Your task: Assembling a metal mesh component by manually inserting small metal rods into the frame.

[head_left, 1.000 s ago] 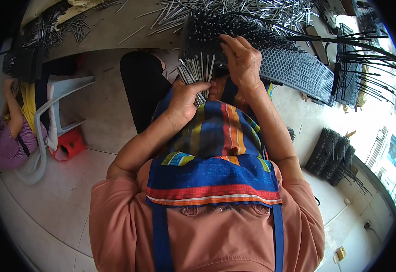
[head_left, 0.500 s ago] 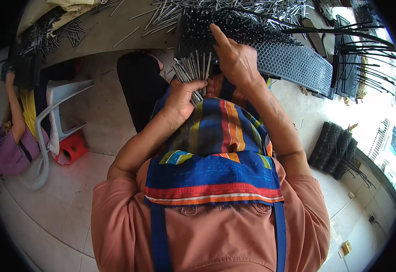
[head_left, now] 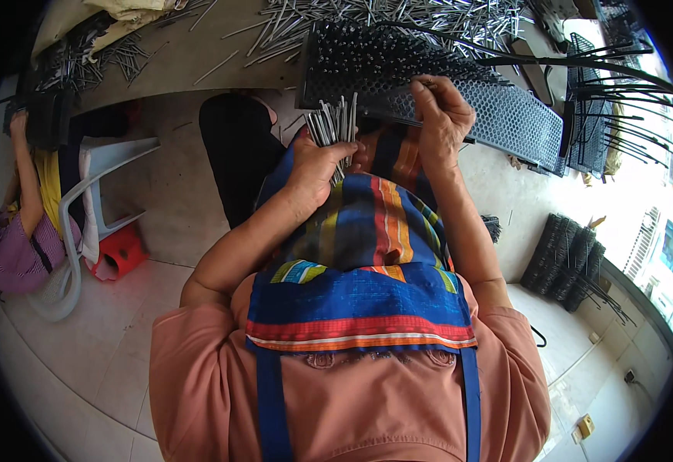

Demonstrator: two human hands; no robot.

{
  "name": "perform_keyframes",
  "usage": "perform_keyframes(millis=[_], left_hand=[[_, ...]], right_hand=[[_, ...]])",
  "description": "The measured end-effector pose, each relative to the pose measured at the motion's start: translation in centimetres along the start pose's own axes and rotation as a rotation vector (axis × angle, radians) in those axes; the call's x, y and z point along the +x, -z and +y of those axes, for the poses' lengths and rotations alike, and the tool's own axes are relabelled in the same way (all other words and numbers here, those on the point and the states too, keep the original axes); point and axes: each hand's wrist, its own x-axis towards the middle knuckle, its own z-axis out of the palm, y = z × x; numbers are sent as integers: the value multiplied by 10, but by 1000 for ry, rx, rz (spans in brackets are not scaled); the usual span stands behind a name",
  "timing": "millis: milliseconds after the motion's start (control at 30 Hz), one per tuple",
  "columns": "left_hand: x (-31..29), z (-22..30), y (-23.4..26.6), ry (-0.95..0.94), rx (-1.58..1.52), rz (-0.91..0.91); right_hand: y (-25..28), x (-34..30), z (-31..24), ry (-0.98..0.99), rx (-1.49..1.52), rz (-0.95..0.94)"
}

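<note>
My left hand (head_left: pixel 315 167) is closed around a bundle of thin metal rods (head_left: pixel 334 123), held upright in front of the apron with their ends fanned out. Just beyond it stands a dark perforated panel (head_left: pixel 498 112), its holes in a honeycomb pattern. Many rods (head_left: pixel 383 58) stick up out of its far left part, while its right part shows bare holes. My right hand (head_left: pixel 446 123) hovers over the panel's near edge, thumb and fingers pinched together. Anything between those fingertips is too small to make out.
Loose metal rods (head_left: pixel 421 14) lie heaped on the table (head_left: pixel 190 61) behind the panel. Long black rods (head_left: pixel 621 123) jut out at the right. Black bundles (head_left: pixel 566 260) stand on the floor. At left, another person (head_left: pixel 25 246) sits by a grey chair (head_left: pixel 75 231) and a red stool (head_left: pixel 121 252).
My right hand has moved right and nearer, from the rods at the panel's left to its near edge. Its pointing finger has curled into a pinch. The left hand has shifted slightly right.
</note>
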Motion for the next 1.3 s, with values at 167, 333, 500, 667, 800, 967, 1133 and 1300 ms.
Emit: perform_keyframes(millis=[167,333,500,667,800,967,1133,1300], left_hand=[[3,-1,1,36,-5,2],[7,-6,2,-59,-32,51],[4,-2,2,15,-52,24],[-1,1,0,32,-93,14],[-3,5,-5,-16,-40,-132],[1,-2,-7,-5,-65,-111],[-1,-3,-7,-1,12,-19],[3,-4,-4,36,4,-28]], right_hand=[[-8,10,5,468,-275,-55],[-15,7,16,519,-504,-75],[-20,6,8,513,-551,-49],[-16,7,3,537,-645,-76],[-9,-3,1,-94,-367,-386],[1,-8,1,-295,-72,-270],[4,5,-5,146,23,51],[5,14,1,461,-307,-52]])
